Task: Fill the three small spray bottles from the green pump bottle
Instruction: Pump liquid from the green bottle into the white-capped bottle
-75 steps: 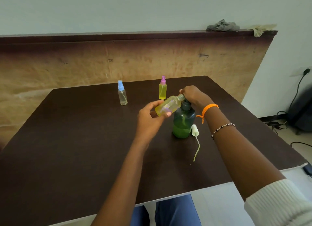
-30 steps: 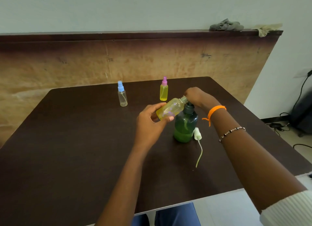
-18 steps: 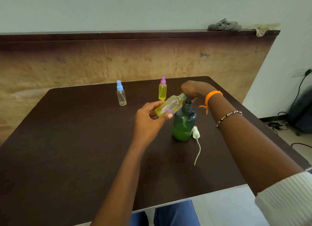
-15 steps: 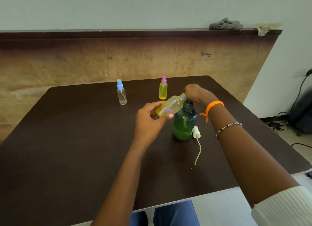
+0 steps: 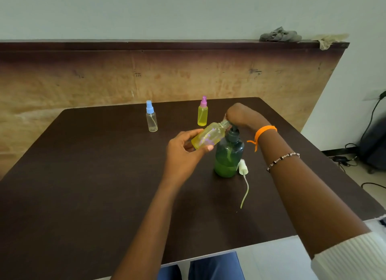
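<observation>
Head view
Landmark: pump bottle (image 5: 228,156), upright on table (image 5: 83,185), green liquid in lower part.
Left hand (image 5: 183,152): pinches open bottle (image 5: 208,136) by its base end, thumb below, fingers above.
Open bottle: uncapped, yellow-filled, just left of pump bottle's top; long axis tilted, neck up-right at the pump spout, base down-left in the hand.
Right hand (image 5: 242,114): atop pump head, fingers curled down over it; fingertips hidden.
Sprayer cap (image 5: 243,168): white, touching pump bottle's right side, tube trailing toward near edge.
Pink-cap bottle (image 5: 202,112): upright, yellow-filled, behind pump bottle.
Blue-cap bottle (image 5: 151,117): upright, clear, far left-behind pump bottle.
</observation>
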A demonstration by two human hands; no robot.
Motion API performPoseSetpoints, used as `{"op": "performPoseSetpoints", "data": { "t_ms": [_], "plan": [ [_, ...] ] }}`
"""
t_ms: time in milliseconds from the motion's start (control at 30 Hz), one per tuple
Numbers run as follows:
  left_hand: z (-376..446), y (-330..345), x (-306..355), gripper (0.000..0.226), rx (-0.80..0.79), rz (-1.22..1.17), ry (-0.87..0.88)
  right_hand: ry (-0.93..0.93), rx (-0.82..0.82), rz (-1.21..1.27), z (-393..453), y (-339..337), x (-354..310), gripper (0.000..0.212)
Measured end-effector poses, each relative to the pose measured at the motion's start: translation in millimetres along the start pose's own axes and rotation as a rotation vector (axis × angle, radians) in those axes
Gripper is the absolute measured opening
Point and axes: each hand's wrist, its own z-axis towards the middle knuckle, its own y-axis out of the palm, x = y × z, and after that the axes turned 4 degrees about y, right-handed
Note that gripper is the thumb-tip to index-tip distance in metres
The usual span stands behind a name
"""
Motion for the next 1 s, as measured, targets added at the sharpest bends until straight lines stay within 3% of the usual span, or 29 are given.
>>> {"op": "performPoseSetpoints", "data": {
  "t_ms": [533, 633, 833, 1000],
  "plan": [
    [2, 4, 4, 0.047, 0.008, 0.030, 0.019, 0.000, -0.041, 0.177, 8, 1, 6, 0.019],
    [3, 5, 2, 0.048, 0.020, 0.035, 0.022, -0.014, -0.028, 0.166, 11, 5, 10, 0.034],
    [5, 5, 0, 0.049, 0.025, 0.060, 0.017, -0.019, -0.011, -0.139, 12, 6, 9, 0.032],
    [5, 3, 3, 0.049, 0.021, 0.036, 0.019, -0.025, -0.036, -0.040, 13, -1, 5, 0.038]
  ]
}}
